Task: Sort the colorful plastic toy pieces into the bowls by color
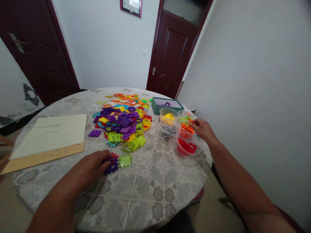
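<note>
My left hand (91, 168) rests on the round table (150, 191) near its front, fingers closed on a small built piece of purple and red tiles (112, 163). A green tile (125, 160) lies right beside it. My right hand (203, 128) reaches over a clear cup of orange pieces (186, 128) at the table's right edge, fingers pinched on an orange piece at the cup. A big heap of coloured interlocking tiles (123, 121) covers the middle of the table.
Clear cups hold red pieces (187, 147), grey pieces (168, 130) and yellow pieces (169, 116). A teal box (166, 105) stands behind them. A white sheet on a tan envelope (50, 132) lies at left. Two dark doors stand in the far walls.
</note>
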Motion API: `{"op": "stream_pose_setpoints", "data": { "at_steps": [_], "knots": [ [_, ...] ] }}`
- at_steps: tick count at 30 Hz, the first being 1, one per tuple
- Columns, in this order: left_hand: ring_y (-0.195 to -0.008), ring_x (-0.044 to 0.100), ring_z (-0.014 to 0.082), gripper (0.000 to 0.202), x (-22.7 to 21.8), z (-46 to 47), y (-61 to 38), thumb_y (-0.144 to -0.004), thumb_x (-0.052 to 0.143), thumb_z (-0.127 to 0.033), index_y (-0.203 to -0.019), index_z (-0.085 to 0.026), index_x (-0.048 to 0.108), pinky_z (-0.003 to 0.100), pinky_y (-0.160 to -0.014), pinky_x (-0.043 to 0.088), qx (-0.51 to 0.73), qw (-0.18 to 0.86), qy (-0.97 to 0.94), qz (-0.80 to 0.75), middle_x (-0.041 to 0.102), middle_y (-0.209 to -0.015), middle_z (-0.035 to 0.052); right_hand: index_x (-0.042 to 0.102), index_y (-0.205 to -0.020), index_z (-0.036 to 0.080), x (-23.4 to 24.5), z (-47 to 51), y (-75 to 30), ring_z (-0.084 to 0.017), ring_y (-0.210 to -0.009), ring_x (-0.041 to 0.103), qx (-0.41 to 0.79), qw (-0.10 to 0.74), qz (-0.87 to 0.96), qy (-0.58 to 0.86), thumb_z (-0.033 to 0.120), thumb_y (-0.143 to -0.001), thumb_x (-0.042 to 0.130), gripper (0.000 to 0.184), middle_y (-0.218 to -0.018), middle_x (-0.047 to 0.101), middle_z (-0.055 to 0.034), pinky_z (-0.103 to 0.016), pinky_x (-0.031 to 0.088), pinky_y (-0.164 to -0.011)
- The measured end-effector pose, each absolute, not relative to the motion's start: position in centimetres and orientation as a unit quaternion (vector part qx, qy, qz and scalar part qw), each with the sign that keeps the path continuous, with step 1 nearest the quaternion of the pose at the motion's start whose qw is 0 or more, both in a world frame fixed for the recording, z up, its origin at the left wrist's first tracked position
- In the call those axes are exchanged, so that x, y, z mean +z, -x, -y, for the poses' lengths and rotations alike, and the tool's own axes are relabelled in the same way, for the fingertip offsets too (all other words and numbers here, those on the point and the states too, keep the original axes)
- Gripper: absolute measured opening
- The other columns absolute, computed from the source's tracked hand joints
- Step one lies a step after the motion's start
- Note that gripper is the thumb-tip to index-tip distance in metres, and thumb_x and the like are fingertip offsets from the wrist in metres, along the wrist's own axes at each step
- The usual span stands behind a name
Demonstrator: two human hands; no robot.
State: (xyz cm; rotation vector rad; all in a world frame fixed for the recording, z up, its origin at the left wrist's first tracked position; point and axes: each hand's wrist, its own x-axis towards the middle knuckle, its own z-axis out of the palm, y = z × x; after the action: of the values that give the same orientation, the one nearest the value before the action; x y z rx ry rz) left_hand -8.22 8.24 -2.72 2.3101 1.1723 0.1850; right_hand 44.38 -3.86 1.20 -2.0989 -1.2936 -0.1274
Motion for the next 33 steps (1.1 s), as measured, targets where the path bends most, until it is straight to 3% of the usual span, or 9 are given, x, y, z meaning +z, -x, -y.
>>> {"op": "stream_pose_setpoints", "data": {
  "at_steps": [6, 11, 14, 17, 21, 28, 33],
  "knots": [
    [-0.098, 0.069, 0.0319, 0.027, -3.2, -8.5, 8.4, -0.087, 0.054, -0.042, -0.094, -0.026, 0.075, 0.043, -0.092, 0.053, 0.082, 0.239, -0.864, -0.436, 0.074, -0.102, 0.0113, 0.078, -0.104, 0.018, 1.0, 4.7, -44.9, -0.023, -0.086, 0.072, -0.082, 0.259, 0.462, 0.844, 0.032, -0.087, 0.063, 0.026, -0.098, 0.080, -0.0097, -0.033, 0.051, -0.077],
    [-0.098, 0.067, 0.0263, 0.027, -2.4, -7.4, 8.3, -0.092, 0.052, -0.036, -0.099, -0.023, 0.075, 0.035, -0.088, 0.050, 0.066, 0.211, -0.875, -0.431, 0.072, -0.105, 0.0104, 0.078, -0.110, 0.020, 1.6, 5.8, -39.4, -0.027, -0.095, 0.072, -0.166, 0.332, 0.484, 0.792, 0.034, -0.094, 0.056, 0.030, -0.107, 0.079, -0.0106, -0.039, 0.053, -0.089],
    [-0.099, 0.067, 0.0255, 0.026, -2.3, -7.1, 8.3, -0.094, 0.053, -0.031, -0.103, -0.022, 0.076, 0.033, -0.089, 0.050, 0.069, 0.201, -0.874, -0.438, 0.071, -0.107, 0.0109, 0.077, -0.111, 0.023, 1.8, 5.9, -33.5, -0.025, -0.089, 0.071, -0.097, 0.344, 0.594, 0.721, 0.035, -0.097, 0.058, 0.026, -0.107, 0.078, -0.0094, -0.039, 0.054, -0.086],
    [-0.099, 0.068, 0.0261, 0.025, -2.5, -6.9, 8.3, -0.095, 0.055, -0.029, -0.102, -0.021, 0.077, 0.034, -0.091, 0.050, 0.073, 0.203, -0.871, -0.440, 0.071, -0.107, 0.0114, 0.074, -0.113, 0.024, 1.4, 5.3, -27.2, -0.023, -0.086, 0.070, 0.048, 0.298, 0.719, 0.626, 0.030, -0.099, 0.059, 0.021, -0.104, 0.076, -0.0084, -0.038, 0.055, -0.081],
    [-0.106, 0.067, 0.0259, 0.024, -2.8, -6.9, 8.4, -0.094, 0.058, -0.024, -0.108, -0.022, 0.077, 0.035, -0.097, 0.049, 0.092, 0.217, -0.866, -0.441, 0.072, -0.111, 0.0109, 0.069, -0.126, 0.026, -0.7, 3.2, -20.7, -0.021, -0.089, 0.071, 0.169, 0.242, 0.804, 0.516, 0.022, -0.099, 0.059, 0.029, -0.119, 0.074, -0.0092, -0.040, 0.056, -0.088],
    [-0.119, 0.066, 0.0274, 0.033, -2.4, -6.2, 8.7, -0.095, 0.056, -0.019, -0.124, -0.020, 0.072, 0.037, -0.107, 0.047, 0.122, 0.220, -0.842, -0.477, 0.071, -0.126, 0.0137, 0.063, -0.138, 0.023, -4.6, 0.9, -15.2, -0.028, -0.123, 0.064, 0.148, 0.194, 0.839, 0.487, 0.020, -0.097, 0.062, 0.041, -0.137, 0.067, -0.0128, -0.044, 0.054, -0.103],
    [-0.121, 0.065, 0.0295, 0.033, -2.4, -5.9, 8.9, -0.096, 0.059, -0.024, -0.127, -0.018, 0.070, 0.039, -0.108, 0.048, 0.099, 0.207, -0.852, -0.471, 0.071, -0.127, 0.0152, 0.067, -0.128, 0.020, -5.7, 1.5, -14.7, -0.027, -0.114, 0.067, 0.112, 0.167, 0.834, 0.514, 0.024, -0.098, 0.060, 0.031, -0.137, 0.063, -0.0152, -0.040, 0.056, -0.096]
  ]
}}
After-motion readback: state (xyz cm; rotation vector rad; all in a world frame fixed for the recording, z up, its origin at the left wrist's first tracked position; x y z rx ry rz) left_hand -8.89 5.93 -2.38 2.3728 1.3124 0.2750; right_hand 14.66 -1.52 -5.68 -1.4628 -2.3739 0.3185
